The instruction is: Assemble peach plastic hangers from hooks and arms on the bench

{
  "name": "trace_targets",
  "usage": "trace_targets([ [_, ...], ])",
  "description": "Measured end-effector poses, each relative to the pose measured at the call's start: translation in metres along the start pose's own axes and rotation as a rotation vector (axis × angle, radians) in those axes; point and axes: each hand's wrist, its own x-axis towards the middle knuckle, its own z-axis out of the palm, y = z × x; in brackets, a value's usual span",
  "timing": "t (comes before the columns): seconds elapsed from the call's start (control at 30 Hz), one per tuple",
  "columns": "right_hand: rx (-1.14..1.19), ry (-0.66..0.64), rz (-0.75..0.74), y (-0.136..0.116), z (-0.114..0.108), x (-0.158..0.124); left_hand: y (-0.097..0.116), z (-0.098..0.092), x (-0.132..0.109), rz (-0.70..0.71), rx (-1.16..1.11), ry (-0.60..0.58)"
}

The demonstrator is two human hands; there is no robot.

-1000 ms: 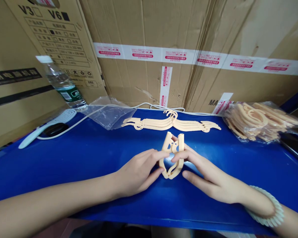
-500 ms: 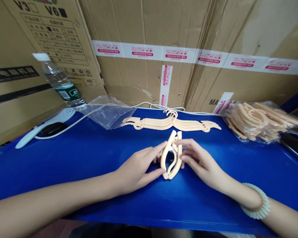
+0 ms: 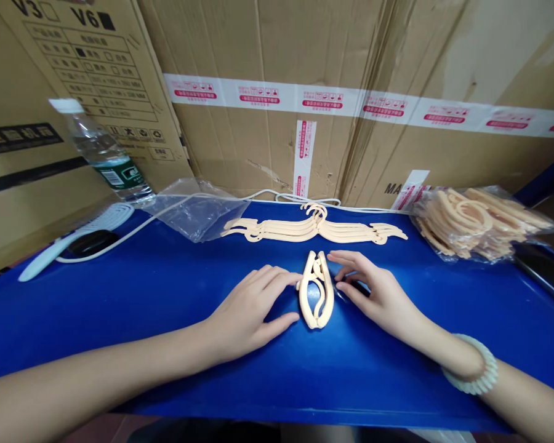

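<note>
A cream folding clothes hanger (image 3: 329, 301) lies folded on the blue table (image 3: 258, 375), its two arms side by side and its hook tucked between them. My left hand (image 3: 258, 304) is just left of it, fingers apart, with the forefinger's tip at or very near the hanger's edge. On the other side, my right hand (image 3: 369, 283) is open, its fingers slightly curled and a small gap from the hanger. Behind them, several unfolded hangers (image 3: 290, 231) of the same kind lie stacked, hooks pointing to the back.
A clear bag of folded hangers (image 3: 471, 221) is at the back right, beside a dark flat object (image 3: 542, 274). At left are a water bottle (image 3: 106, 154), a pale hairbrush (image 3: 69, 243), a black object (image 3: 92, 243), an empty plastic bag (image 3: 196, 212) and a white cable. Cardboard boxes (image 3: 258, 147) stand behind.
Both hands have let go of the folded hanger and moved slightly apart from it. The hanger's arms have come closer together, and it now rests on the table.
</note>
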Motion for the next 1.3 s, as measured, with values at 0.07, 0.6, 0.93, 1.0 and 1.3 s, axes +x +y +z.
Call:
trace_targets([
  [0.07, -0.065, -0.018, -0.035, 0.001, -0.004, 0.000, -0.001, -0.001, -0.001, 0.001, -0.001, 0.009],
  [0.6, -0.128, -0.167, -0.243, 0.002, -0.009, 0.000, -0.011, -0.005, -0.002, 0.087, 0.001, -0.025],
  [0.93, -0.153, -0.200, -0.218, 0.003, -0.011, -0.001, -0.013, -0.007, -0.001, 0.108, 0.021, -0.040],
  [1.0, -0.168, -0.215, -0.215, 0.002, -0.011, 0.000, -0.014, -0.007, -0.001, 0.113, 0.023, -0.036],
  [1.3, -0.177, -0.232, -0.207, 0.000, -0.013, -0.001, -0.018, -0.006, -0.001, 0.084, 0.008, -0.056],
])
